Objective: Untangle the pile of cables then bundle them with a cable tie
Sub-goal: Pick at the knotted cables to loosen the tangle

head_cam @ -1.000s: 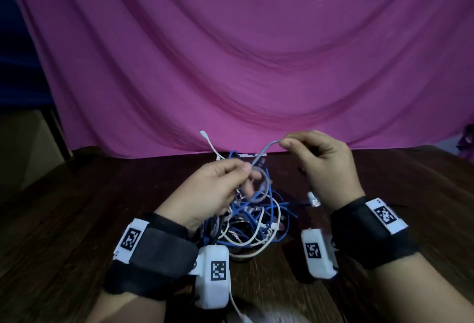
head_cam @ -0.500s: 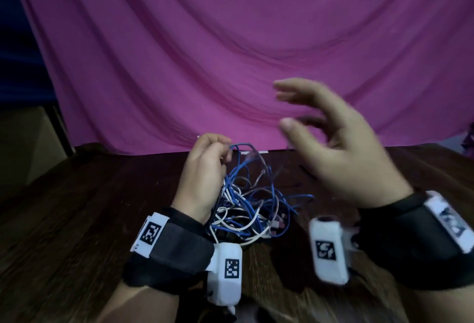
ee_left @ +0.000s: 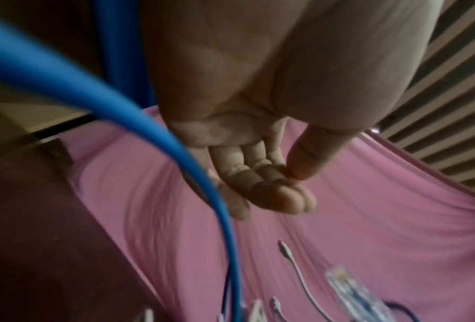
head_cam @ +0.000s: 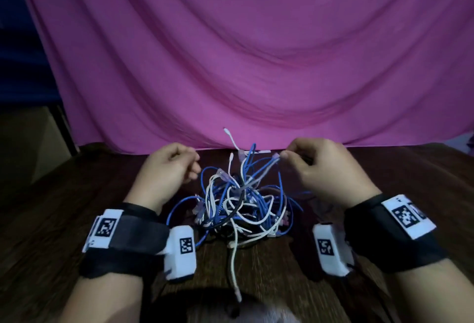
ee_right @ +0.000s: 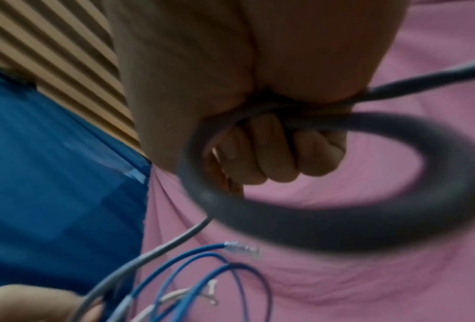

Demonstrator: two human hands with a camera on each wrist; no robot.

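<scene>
The pile of cables, blue, white, grey and black strands knotted together, lies on the dark wooden table between both wrists, in front of the pink cloth. One white end trails toward the near edge. The right hand pinches the tip of a grey cable rising out of the heap, and its wrist view shows fingers curled round a dark loop. The left hand hangs just left of the heap, fingers loosely bent, thumb touching them, holding nothing
</scene>
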